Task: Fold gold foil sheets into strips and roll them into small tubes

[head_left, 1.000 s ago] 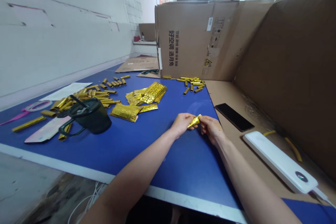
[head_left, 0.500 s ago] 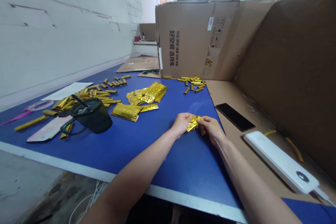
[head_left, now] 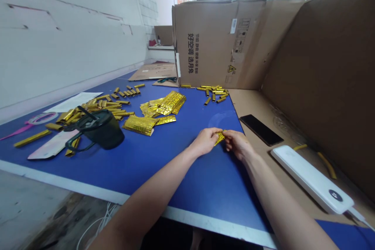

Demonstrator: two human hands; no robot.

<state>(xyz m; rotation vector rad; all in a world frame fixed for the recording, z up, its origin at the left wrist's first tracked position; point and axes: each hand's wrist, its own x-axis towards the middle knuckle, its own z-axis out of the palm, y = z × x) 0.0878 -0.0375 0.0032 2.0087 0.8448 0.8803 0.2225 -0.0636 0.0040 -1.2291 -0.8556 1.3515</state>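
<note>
A small gold foil piece (head_left: 219, 137) is pinched between both of my hands just above the blue table (head_left: 164, 172). My left hand (head_left: 205, 141) closes on its left end with fingers curled. My right hand (head_left: 238, 143) grips its right end, fingers pressed together. Most of the foil is hidden by my fingers. A stack of flat gold foil sheets (head_left: 162, 106) lies further back at the centre, with one folded sheet (head_left: 140, 124) nearer to me.
Rolled gold tubes lie in a pile at the left (head_left: 96, 106) and a smaller group near the cardboard box (head_left: 215, 91). A dark lidded cup (head_left: 101, 128) stands at left. A black phone (head_left: 260, 129) and a white power strip (head_left: 312, 179) lie on cardboard at right.
The foil piece has been drawn tighter between my fingers and shows less. Both hands have shifted slightly right and closer together.
</note>
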